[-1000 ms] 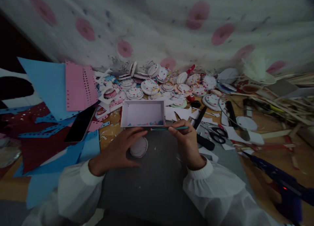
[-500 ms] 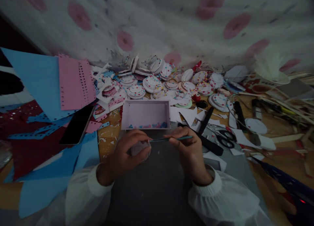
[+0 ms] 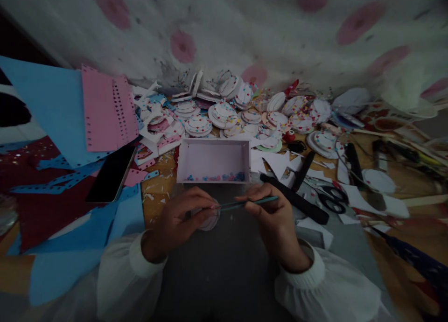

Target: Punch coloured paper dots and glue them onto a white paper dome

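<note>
My right hand [image 3: 275,217] grips a pair of thin teal tweezers [image 3: 264,200], whose tips point left to the fingertips of my left hand [image 3: 184,219]. Thumb and fingers of the left hand are pinched on a small pink piece [image 3: 213,206], where the tweezer tips meet it; its kind is too small to tell. Under those fingers is a round white paper disc [image 3: 211,222], partly hidden by the hand. Just beyond both hands stands a shallow pale box [image 3: 215,156], with small blue and pink bits [image 3: 227,177] along its near side.
Behind the box are heaped layered paper discs decorated with coloured dots [image 3: 198,124]. Blue sheets [image 3: 45,107], a punched pink sheet [image 3: 101,112] and a phone [image 3: 111,175] lie left. On the right are black-handled scissors [image 3: 332,200], a black rod-like tool [image 3: 301,205] and a blue glue gun [image 3: 416,261].
The tweezers tilt slightly more, and their two arms show apart now. More of the white disc shows under my left fingers. The whole view has shifted a little.
</note>
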A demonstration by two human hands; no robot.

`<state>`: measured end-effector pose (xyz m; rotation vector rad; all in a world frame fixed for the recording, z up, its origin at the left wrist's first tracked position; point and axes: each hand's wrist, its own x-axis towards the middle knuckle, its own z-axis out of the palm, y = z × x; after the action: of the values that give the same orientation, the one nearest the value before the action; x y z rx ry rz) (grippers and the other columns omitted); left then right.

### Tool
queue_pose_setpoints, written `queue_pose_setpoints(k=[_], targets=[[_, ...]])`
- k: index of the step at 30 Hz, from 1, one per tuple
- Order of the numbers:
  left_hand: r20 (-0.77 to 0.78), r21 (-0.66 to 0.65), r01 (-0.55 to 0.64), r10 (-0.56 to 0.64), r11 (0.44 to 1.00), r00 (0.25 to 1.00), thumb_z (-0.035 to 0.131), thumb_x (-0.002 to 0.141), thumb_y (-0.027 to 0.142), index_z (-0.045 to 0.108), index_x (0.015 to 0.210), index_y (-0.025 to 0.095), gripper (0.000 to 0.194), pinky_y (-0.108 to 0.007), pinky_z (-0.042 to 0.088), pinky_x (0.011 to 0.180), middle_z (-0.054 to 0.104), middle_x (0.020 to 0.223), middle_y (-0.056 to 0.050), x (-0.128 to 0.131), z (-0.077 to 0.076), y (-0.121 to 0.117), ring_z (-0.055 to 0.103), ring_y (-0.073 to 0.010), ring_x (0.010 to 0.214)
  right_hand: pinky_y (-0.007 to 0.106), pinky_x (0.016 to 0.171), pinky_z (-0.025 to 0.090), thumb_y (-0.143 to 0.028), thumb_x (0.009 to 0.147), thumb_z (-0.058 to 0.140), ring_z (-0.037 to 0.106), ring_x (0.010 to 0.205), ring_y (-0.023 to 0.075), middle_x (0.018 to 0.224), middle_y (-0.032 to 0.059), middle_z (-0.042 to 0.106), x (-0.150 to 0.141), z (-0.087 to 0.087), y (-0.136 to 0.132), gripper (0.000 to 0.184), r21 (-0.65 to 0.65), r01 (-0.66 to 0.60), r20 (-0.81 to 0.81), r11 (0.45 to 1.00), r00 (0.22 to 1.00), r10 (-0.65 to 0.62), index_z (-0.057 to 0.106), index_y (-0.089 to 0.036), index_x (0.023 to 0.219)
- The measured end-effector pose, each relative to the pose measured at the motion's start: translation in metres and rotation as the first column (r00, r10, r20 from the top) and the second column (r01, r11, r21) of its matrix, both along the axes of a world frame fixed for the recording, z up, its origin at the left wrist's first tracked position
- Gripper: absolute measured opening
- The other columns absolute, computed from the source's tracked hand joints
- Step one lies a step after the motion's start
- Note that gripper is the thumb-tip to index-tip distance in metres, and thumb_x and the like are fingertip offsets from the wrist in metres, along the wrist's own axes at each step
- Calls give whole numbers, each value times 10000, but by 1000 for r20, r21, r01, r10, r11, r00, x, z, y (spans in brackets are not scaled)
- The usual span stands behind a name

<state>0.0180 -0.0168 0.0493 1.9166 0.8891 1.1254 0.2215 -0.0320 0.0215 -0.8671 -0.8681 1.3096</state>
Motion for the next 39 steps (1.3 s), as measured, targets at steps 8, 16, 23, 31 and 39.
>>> queue_pose_setpoints(k=[8, 16, 23, 31, 39], targets=[[84, -18, 89, -87, 996, 993, 629, 911, 254, 730, 948, 209, 117, -289, 550, 640, 711, 822, -50, -3, -5, 1, 664, -164, 744, 317, 644, 557, -288, 708, 837, 697, 732, 184, 738, -10, 704, 1, 3, -2, 196, 43, -32, 30, 999, 999, 31, 646, -257, 741], [68, -11, 81, -80, 997, 994, 630, 908, 231, 737, 884, 188, 118, -301, 555, 652, 726, 802, -64, -1, -1, 1, 665, -167, 739, 325, 678, 567, -314, 691, 846, 693, 727, 178, 728, -21, 695, 4, 6, 1, 205, 27, -7, -26, 1000, 1000, 8, 653, -261, 733], [-18, 74, 27, -25, 997, 1000, 656, 884, 214, 722, 813, 183, 102, -293, 551, 634, 724, 744, -42, -1, -2, 2, 658, -159, 698, 269, 662, 566, -175, 711, 816, 695, 732, 149, 731, -34, 636, 6, 5, -1, 171, 31, 4, 30, 1000, 1000, -5, 660, -240, 736], [-27, 85, 23, -20, 996, 999, 661, 877, 216, 739, 819, 180, 104, -304, 549, 629, 743, 743, -57, -1, -4, 2, 667, -174, 702, 279, 659, 602, -195, 681, 839, 718, 699, 163, 716, -35, 626, 5, 4, 1, 180, -6, -16, 14, 1000, 1000, 16, 667, -232, 719], [-75, 130, 18, -8, 991, 997, 656, 883, 227, 737, 821, 195, 108, -306, 549, 617, 737, 740, -48, -1, -4, 3, 661, -167, 682, 271, 637, 590, -200, 689, 829, 725, 689, 167, 691, -37, 635, 5, 2, 2, 174, -24, -15, 57, 1000, 998, 16, 658, -226, 711]])
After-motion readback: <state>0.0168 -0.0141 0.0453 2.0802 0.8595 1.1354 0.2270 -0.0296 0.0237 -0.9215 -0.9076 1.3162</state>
